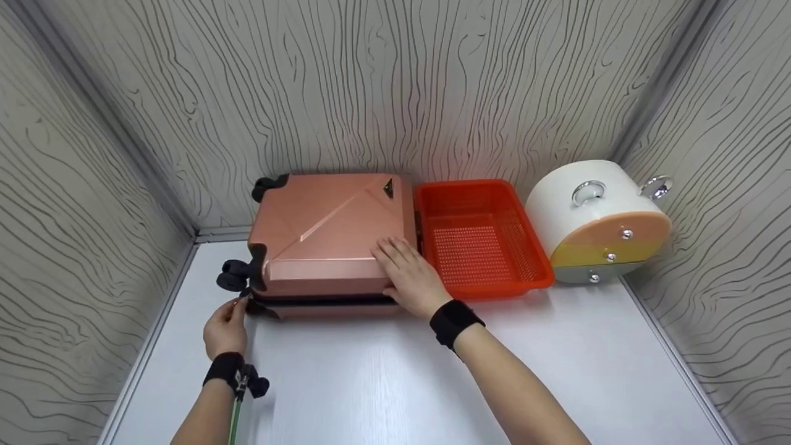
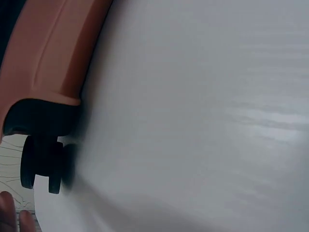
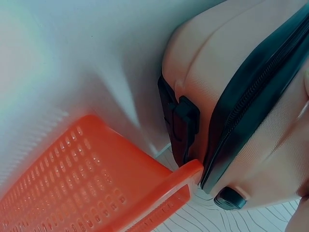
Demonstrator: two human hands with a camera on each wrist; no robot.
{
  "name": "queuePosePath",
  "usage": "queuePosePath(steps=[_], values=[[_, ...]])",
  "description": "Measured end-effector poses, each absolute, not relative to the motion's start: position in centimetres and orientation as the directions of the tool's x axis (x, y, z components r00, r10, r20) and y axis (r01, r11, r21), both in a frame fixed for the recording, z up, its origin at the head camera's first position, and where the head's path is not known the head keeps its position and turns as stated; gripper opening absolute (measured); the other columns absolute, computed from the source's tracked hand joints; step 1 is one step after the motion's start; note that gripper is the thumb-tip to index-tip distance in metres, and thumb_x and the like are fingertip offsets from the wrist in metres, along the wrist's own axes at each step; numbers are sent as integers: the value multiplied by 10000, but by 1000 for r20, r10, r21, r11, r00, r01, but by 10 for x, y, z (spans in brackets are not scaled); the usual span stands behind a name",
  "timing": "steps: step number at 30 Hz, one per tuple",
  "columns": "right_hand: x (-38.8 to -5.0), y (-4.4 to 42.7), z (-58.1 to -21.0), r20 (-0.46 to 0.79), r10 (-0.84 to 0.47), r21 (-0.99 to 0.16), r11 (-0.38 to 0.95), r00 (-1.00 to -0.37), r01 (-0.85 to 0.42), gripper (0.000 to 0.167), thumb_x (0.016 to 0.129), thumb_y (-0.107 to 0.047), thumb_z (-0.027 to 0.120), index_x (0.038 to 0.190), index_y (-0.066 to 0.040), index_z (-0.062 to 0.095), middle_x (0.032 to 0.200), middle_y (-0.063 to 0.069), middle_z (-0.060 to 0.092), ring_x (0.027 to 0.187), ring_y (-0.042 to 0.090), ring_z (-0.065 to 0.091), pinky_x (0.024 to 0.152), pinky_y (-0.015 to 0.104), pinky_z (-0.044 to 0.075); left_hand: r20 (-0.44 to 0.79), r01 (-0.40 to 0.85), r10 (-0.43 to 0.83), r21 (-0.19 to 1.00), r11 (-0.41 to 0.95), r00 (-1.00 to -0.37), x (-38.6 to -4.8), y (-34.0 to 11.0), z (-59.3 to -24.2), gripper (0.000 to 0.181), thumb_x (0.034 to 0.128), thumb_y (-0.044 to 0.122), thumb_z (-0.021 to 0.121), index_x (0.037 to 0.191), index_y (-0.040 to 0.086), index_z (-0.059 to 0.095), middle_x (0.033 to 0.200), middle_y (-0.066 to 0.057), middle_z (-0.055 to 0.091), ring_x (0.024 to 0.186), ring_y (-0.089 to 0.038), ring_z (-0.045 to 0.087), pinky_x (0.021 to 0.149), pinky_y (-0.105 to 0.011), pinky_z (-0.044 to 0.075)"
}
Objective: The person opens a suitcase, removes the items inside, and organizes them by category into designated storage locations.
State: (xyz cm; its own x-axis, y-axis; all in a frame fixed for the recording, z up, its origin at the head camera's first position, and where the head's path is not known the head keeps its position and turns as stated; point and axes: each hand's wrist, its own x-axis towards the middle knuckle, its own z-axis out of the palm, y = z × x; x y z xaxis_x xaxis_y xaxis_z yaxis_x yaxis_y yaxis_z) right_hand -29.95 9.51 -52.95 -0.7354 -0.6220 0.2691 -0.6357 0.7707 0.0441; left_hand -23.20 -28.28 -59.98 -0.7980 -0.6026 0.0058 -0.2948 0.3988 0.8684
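A rose-pink hard-shell suitcase (image 1: 337,228) lies flat on the white table, with black wheels (image 1: 233,275) on its left side. A black zipper band (image 3: 248,96) runs round its side. At the front left corner, my left hand (image 1: 225,330) pinches a small zipper pull, mostly covered by the fingertips. The left wrist view catches only some fingertips (image 2: 26,221) at its lower left, below a wheel (image 2: 43,164). My right hand (image 1: 413,278) rests on the lid near the front right edge, fingers extended, thumb over the front side.
An orange-red perforated basket (image 1: 537,272) stands against the suitcase's right side. Farther right is a white rounded drawer box (image 1: 562,191) with coloured drawer fronts and ring handles. Wood-patterned panels (image 1: 383,86) enclose the table (image 1: 346,383) at the back and sides.
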Motion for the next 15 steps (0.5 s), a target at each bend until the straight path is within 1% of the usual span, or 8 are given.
queuePosePath(steps=[5,11,15], values=[[-297,95,-531,269,-629,55,766,-730,-640,899,929,-359,772,1627,-109,265,1677,90,249,1546,278,185,1245,411,104,-25,-323,-593,857,402,-805,-236,-290,-601,424,1067,394,524,1311,87,685,1256,-158,671,1115,-308,574,893,-415,400],[-296,93,-531,270,-635,64,762,-724,-644,899,927,-354,775,1625,-104,268,1678,87,248,1550,265,173,1244,406,104,-29,-316,-558,848,426,-829,-242,-298,-598,448,1082,380,479,1346,63,653,1315,-211,634,1212,-378,549,996,-510,409],[-297,93,-530,254,-626,56,771,-738,-635,903,928,-353,773,1630,-113,258,1684,73,237,1554,255,160,1245,405,96,-39,-319,-543,844,432,-839,-252,-304,-596,475,1075,390,490,1367,43,632,1321,-231,626,1226,-394,553,1011,-518,408]])
